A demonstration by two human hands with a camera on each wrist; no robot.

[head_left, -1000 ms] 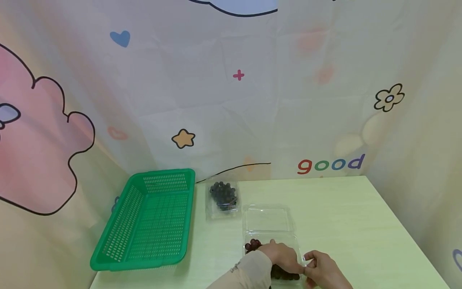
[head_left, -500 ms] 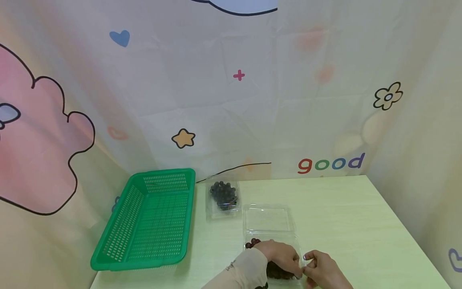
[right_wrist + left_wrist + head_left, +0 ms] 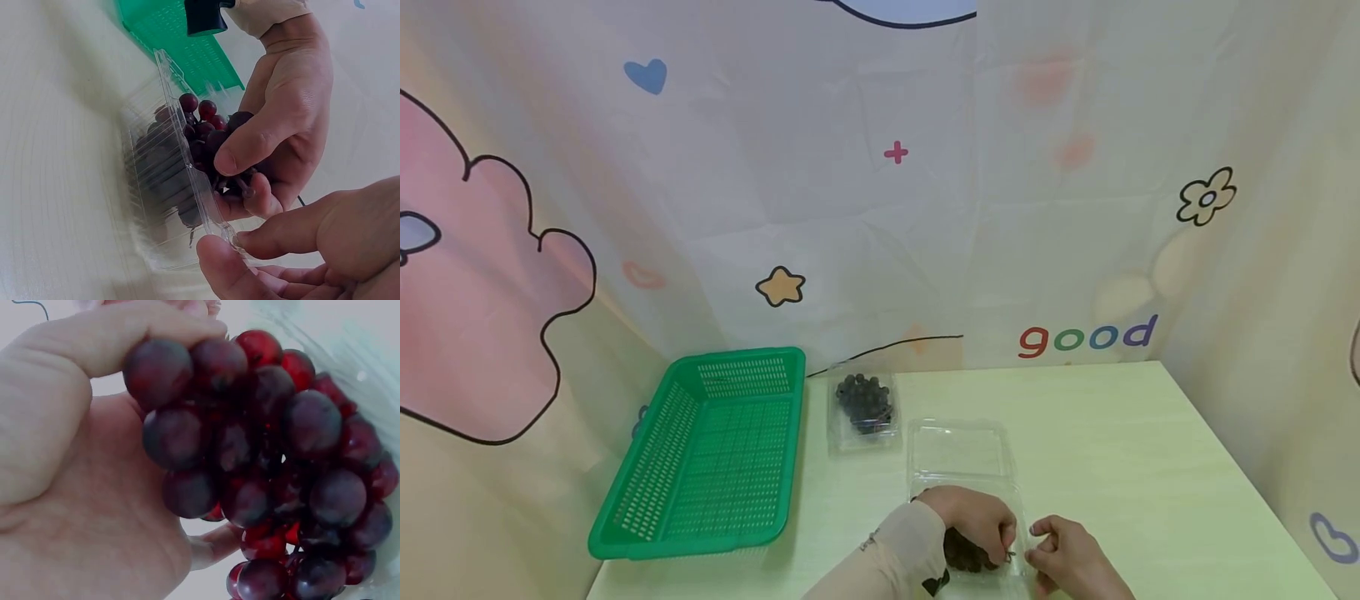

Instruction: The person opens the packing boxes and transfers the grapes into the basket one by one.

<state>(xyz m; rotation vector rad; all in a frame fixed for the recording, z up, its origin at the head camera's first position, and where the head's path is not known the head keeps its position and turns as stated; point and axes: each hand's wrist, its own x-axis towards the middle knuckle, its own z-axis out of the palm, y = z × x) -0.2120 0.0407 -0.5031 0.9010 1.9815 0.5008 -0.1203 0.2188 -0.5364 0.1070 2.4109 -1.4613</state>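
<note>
Desk (image 3: pixel 1150 467) carries everything. Green basket (image 3: pixel 700 549) on the left, untouched. Near container (image 3: pixel 966 480), clear plastic, sits to the right of it on the near side; lid (image 3: pixel 958 450) is folded back to the far side. Far container (image 3: pixel 865 447), also clear, stands between basket and lid, farther back, dark bunch (image 3: pixel 865 404) inside.

Left hand (image 3: pixel 973 517) is over the near container, fingers and thumb curled round the red bunch (image 3: pixel 262 444), thumb by the stem (image 3: pixel 240 184). Right hand (image 3: pixel 1071 558) pinches the near container's rim (image 3: pixel 201 187) on the right side, thumb against finger. Red bunch is at least partly inside the near container; can't tell how much of it rests on the base.

Step in hand, my read: left handles the fruit, right steadies the container. Going in or out: can't tell. Next move calls for a braced rim, light grip, stem kept off the wall. If seating, tuck the stem end in first; if lifting, go straight up. Risk: thin plastic may flex or slide, and a hard squeeze may shed fruit.
</note>
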